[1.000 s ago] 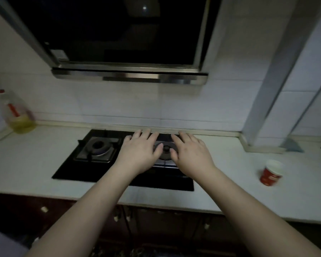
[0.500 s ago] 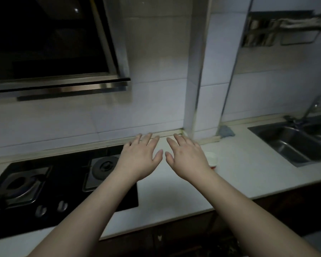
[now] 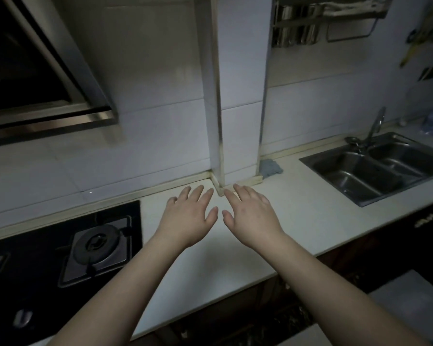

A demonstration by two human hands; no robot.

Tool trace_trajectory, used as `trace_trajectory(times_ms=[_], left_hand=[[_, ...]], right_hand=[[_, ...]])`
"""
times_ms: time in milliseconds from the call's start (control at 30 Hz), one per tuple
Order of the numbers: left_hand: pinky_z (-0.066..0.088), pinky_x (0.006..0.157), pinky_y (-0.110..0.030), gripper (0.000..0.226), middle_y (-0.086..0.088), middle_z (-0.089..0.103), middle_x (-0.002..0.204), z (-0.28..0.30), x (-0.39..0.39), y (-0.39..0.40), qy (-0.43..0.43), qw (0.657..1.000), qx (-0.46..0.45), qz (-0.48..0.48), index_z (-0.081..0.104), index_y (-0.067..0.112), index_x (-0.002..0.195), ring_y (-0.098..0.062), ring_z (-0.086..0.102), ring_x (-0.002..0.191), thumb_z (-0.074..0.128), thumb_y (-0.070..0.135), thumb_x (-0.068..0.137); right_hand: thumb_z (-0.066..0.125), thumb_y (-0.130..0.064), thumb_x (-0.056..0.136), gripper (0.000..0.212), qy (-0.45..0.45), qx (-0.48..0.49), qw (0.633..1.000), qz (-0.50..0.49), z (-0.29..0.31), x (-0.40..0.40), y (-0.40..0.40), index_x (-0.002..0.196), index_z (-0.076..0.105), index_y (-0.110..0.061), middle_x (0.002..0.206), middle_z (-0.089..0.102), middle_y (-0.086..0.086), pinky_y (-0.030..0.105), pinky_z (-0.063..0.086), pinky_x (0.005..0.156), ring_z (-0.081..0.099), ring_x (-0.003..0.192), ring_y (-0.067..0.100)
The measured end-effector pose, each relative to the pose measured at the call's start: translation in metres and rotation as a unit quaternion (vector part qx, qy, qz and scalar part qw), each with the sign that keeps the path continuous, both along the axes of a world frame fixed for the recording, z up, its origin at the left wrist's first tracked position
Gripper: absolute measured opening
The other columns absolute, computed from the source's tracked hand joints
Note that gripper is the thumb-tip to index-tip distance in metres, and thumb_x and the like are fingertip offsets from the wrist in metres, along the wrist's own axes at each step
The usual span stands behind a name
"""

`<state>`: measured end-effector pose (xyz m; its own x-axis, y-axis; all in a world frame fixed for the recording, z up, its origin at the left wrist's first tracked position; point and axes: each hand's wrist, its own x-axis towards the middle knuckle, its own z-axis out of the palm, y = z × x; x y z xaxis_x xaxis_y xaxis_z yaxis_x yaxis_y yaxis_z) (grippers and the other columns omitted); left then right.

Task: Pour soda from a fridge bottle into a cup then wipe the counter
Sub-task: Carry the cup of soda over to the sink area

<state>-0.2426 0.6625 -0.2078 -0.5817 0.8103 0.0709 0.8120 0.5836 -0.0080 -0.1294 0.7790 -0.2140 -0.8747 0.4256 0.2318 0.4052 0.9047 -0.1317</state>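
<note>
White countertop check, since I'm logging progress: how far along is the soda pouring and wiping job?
Nothing looks done: no bottle or cup shows. Both the left hand and right hand are held open and empty above the white countertop. A blue-grey cloth lies untouched by the tiled pillar. Fetching, pouring and wiping remain.

white counter [image 3: 298, 221], black stove [image 3: 48, 245], silver steel sink [image 3: 360, 196], blue-grey cloth [image 3: 270, 168], pale white wall tiles [image 3: 160, 133].
</note>
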Motion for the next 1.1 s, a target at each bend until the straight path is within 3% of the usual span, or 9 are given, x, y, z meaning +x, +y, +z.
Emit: trace_trajectory(times_ms=[200, 267, 400, 600, 900, 1100], left_hand=[[0.027, 0.112, -0.042, 0.065, 0.005, 0.020, 0.161, -0.026, -0.017, 0.032, -0.001, 1.000, -0.017, -0.026, 0.020, 0.030, 0.153, -0.022, 0.017, 0.148, 0.013, 0.058, 0.094], [0.029, 0.111, -0.042, 0.070, 0.004, 0.022, 0.160, -0.035, -0.024, 0.040, -0.007, 0.999, -0.016, -0.035, 0.021, 0.030, 0.153, -0.022, 0.019, 0.147, 0.008, 0.060, 0.090], [0.027, 0.113, -0.041, 0.058, 0.005, 0.019, 0.161, -0.057, -0.038, 0.053, -0.044, 0.998, -0.006, -0.048, 0.019, 0.030, 0.154, -0.021, 0.016, 0.148, 0.020, 0.052, 0.099], [0.027, 0.113, -0.042, 0.057, 0.004, 0.022, 0.161, -0.089, -0.060, 0.068, -0.081, 0.995, -0.003, -0.066, 0.020, 0.030, 0.154, -0.021, 0.018, 0.148, 0.025, 0.049, 0.101], [0.031, 0.111, -0.043, 0.053, 0.000, 0.028, 0.159, -0.134, -0.069, 0.094, -0.116, 0.989, -0.035, -0.084, 0.026, 0.026, 0.152, -0.022, 0.025, 0.145, 0.028, 0.044, 0.102], [0.035, 0.108, -0.042, 0.050, 0.000, 0.031, 0.157, -0.168, -0.070, 0.106, -0.182, 0.981, -0.050, -0.053, 0.029, 0.024, 0.151, -0.021, 0.031, 0.142, 0.032, 0.038, 0.103]], right_hand=[[0.054, -0.037, 0.090, 0.052, 0.000, -0.019, 0.999, -0.031, -0.024, -0.007, 0.028, 0.136, 0.051, -0.013, 0.142, 0.048, 0.013, 0.042, 0.037, 0.103, 0.045, 0.130, 0.031], [0.050, -0.039, 0.092, 0.054, -0.007, -0.016, 0.999, -0.033, -0.029, -0.010, 0.038, 0.140, 0.046, -0.015, 0.146, 0.043, 0.011, 0.041, 0.032, 0.106, 0.039, 0.134, 0.029], [0.038, -0.047, 0.096, 0.059, -0.029, -0.032, 0.998, -0.043, -0.043, -0.018, 0.057, 0.149, 0.027, -0.022, 0.157, 0.024, 0.004, 0.036, 0.020, 0.113, 0.022, 0.143, 0.022], [0.038, -0.053, 0.095, 0.063, -0.040, -0.053, 0.996, -0.062, -0.070, -0.034, 0.072, 0.150, 0.023, -0.026, 0.159, 0.018, 0.002, 0.037, 0.012, 0.117, 0.016, 0.145, 0.022], [0.056, -0.055, 0.087, 0.067, -0.043, -0.095, 0.993, -0.052, -0.118, -0.045, 0.094, 0.141, 0.041, -0.018, 0.149, 0.040, 0.008, 0.045, 0.034, 0.110, 0.040, 0.134, 0.028], [0.059, -0.059, 0.083, 0.077, -0.048, -0.122, 0.991, -0.025, -0.157, -0.054, 0.122, 0.144, 0.032, -0.020, 0.150, 0.039, 0.009, 0.046, 0.041, 0.105, 0.043, 0.132, 0.028]])
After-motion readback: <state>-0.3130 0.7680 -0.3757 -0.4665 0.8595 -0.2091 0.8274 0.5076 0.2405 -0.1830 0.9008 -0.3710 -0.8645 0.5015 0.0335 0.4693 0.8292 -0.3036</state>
